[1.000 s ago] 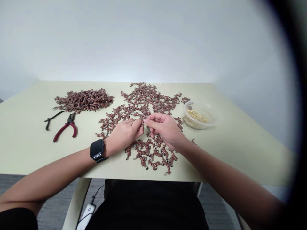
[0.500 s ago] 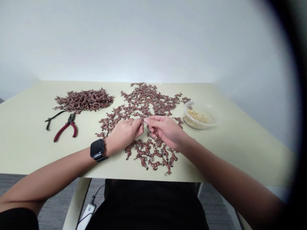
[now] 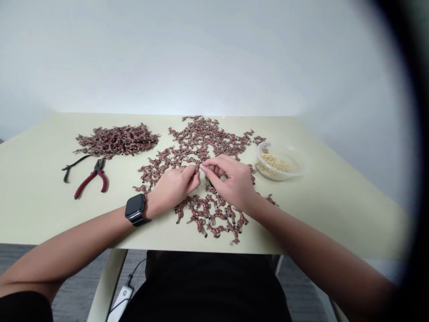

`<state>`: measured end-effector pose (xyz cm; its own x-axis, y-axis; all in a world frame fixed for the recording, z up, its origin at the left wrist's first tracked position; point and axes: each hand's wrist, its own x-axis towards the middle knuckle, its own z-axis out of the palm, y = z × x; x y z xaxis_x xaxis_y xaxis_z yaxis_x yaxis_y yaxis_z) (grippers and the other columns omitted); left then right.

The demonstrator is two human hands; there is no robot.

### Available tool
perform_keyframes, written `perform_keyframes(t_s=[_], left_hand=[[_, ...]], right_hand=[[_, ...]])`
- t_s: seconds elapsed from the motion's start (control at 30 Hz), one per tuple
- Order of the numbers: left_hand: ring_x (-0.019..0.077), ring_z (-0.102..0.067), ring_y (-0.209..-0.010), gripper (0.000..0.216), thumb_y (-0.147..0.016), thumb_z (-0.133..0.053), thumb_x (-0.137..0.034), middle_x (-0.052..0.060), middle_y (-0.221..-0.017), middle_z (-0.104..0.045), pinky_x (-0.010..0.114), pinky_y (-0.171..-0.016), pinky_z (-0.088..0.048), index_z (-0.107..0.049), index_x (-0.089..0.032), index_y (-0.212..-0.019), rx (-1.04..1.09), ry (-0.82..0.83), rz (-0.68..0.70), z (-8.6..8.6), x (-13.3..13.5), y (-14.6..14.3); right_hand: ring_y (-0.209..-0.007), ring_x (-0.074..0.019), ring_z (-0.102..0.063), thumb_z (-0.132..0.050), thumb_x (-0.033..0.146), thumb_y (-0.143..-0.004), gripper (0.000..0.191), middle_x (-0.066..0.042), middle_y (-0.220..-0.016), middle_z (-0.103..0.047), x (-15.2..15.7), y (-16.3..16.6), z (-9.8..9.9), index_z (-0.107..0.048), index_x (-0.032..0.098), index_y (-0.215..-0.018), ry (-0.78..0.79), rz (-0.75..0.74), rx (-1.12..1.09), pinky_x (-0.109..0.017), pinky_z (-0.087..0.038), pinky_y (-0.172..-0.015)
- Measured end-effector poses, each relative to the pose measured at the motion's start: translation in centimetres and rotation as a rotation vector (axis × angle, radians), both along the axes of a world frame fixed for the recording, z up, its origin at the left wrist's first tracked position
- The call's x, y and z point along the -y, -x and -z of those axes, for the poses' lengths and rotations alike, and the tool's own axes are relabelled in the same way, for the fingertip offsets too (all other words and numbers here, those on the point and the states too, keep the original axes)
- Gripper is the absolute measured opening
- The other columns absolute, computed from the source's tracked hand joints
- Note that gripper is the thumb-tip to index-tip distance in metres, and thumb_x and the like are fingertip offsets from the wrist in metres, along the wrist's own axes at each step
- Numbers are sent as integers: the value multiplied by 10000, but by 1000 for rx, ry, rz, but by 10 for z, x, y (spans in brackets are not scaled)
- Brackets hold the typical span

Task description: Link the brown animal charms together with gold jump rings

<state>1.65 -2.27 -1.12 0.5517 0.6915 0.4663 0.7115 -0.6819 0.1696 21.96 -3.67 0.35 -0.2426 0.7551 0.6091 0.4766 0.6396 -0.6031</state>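
My left hand [image 3: 177,184], with its thumb and forefinger pinched together, holds a small brown animal figure, mostly hidden by the fingers. The fingertips of my right hand [image 3: 233,181] meet it there in a pinch, and what they grip is too small to make out. A dark narrow thing shows under the right fingers, its kind unclear. Beneath and around both hands spreads a loose layer of brown animal figures [image 3: 201,136], deer-like with thin legs. Several more of these figures lie near the table's front edge.
A denser heap of brown figures [image 3: 120,139] lies at the left. In front of it are red-handled pliers [image 3: 87,184] and a black bent tool [image 3: 69,170]. To the right, a clear round tub [image 3: 296,167] holds tiny gold pieces [image 3: 275,162]. The pale table [image 3: 335,201] meets a wall.
My right hand has turned, its knuckles now higher and its fingers curled more toward the left fingertips. My left hand has barely moved. A figure beside the right wrist is now in view.
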Motion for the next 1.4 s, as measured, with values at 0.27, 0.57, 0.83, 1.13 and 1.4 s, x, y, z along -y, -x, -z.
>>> perform_keyframes(t_s=[0.27, 0.57, 0.83, 1.13, 1.4], left_hand=[[115, -425, -517, 222, -1017, -447, -266, -21, -607, -499, 252, -519, -281, -489, -181, -816, -27, -57, 7, -1, 2, -1], [135, -486, -570, 253, -1030, -435, -250, 1, -620, -529, 260, -553, -352, -489, -181, -793, -142, -278, 70, 0, -3, 3], [108, -403, -494, 240, -1029, -441, -262, -22, -601, -507, 257, -510, -260, -488, -181, -807, -42, -31, -12, -2, -2, 1], [121, -431, -507, 226, -1021, -438, -269, -19, -604, -508, 263, -518, -271, -496, -186, -819, -31, -14, -11, 2, -1, 1], [121, -444, -517, 233, -1036, -426, -283, -18, -619, -520, 266, -519, -296, -483, -185, -833, -55, -27, 5, 2, 0, 1]], right_hand=[[-752, -155, -618, -596, 191, -964, 126, -49, -855, -691, -4, 1, 4, -721, 192, -948, -118, -23, 7, -294, -532, -712], [-524, -104, -527, -709, 461, -877, 279, -14, -723, -642, -1, 6, 4, -740, 187, -917, 702, -142, -448, -249, -459, -465], [-615, -134, -592, -737, 412, -861, 241, -46, -825, -700, -6, 1, 0, -762, 190, -953, 554, -46, -340, -259, -499, -490], [-807, -156, -662, -586, 187, -980, 136, -51, -916, -729, -5, 0, 5, -721, 191, -984, -140, 2, 64, -285, -554, -729], [-786, -161, -639, -570, 227, -978, 151, -55, -880, -702, -3, 2, 3, -710, 186, -942, -52, -38, 39, -292, -547, -724]])
